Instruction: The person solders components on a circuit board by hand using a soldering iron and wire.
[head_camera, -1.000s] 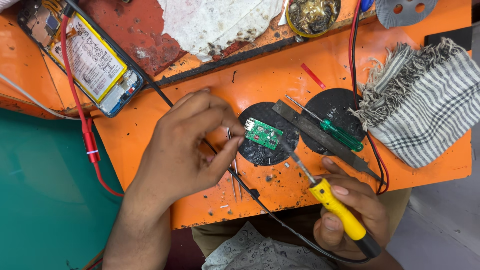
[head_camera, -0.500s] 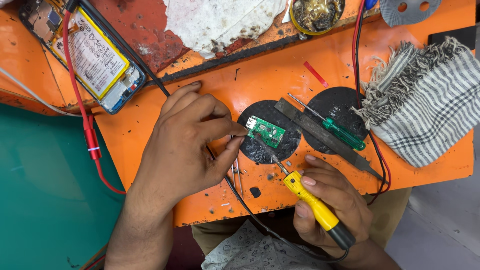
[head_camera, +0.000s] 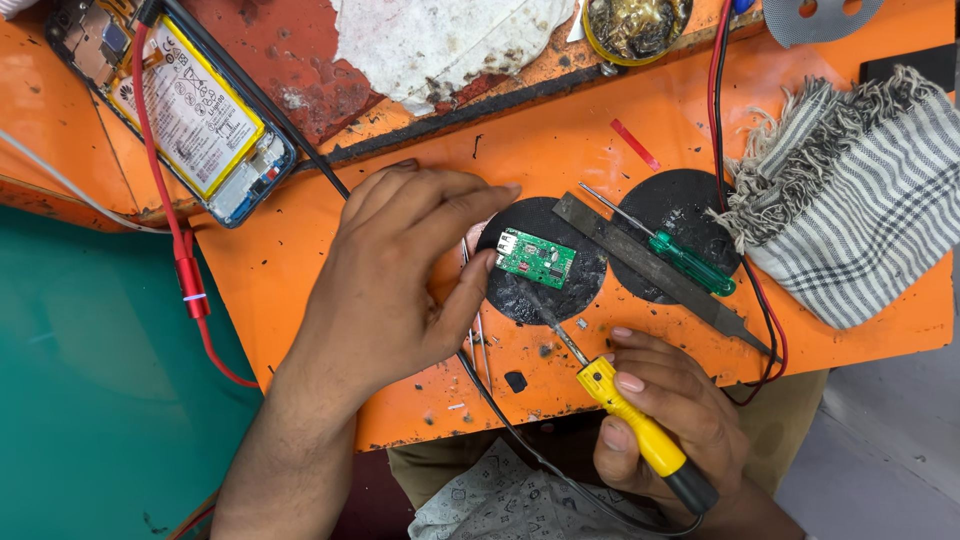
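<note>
Apparently soldering iron (head_camera: 628, 412) tip toward board (head_camera: 536, 258).

Both forearms are bare, with no sleeves, rings or watch showing. The left hand (head_camera: 390, 285) and right hand (head_camera: 665, 415) have short, plain nails. Khaki trousers (head_camera: 790, 420) cover the lap.

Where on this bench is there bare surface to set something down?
The green mat, left of the red cable, is bare. So is the orange strip between the black rail and the black pads. It is crowded around the circuit board, both hands, file and striped cloth.
</note>
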